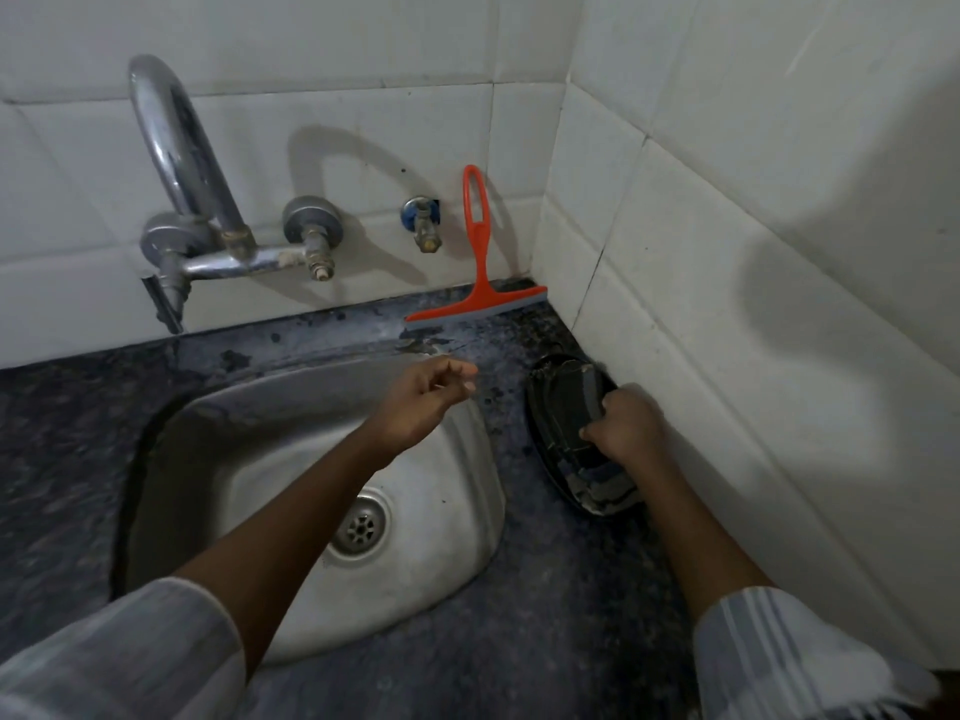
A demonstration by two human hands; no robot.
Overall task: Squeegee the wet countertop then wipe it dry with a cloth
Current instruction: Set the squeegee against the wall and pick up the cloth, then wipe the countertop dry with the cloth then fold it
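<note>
- You stand at a corner of white wall tiles (727, 200), with a dark speckled countertop (561, 605) running round a steel sink (291, 449); take the sink as your landmark.
- The countertop's wet patch shows as a sheen just behind the sink's far rim; elsewhere the speckle makes wet and dry hard to tell apart.
- The chrome tap (176, 163) rises from the wall behind the sink's far-left side.
- The orange squeegee (477, 283) stands behind the sink's far-right corner, blade down on the countertop, handle leaning upright against the wall; its long axis runs up the tiles, the blade lying roughly along the wall's foot.
- Your left hand (421, 402) hovers over the sink's far-right rim, fingers loosely curled and holding nothing. It lies nearer the squeegee, which is straight beyond it.
- Your right hand (626, 423) is to the right of the sink, closed round a dark object in a black oval dish (550, 449). Whether that is a folded cloth or a scrub pad, you cannot tell; your fingers hide its middle.
- No other cloth is in view.
</note>
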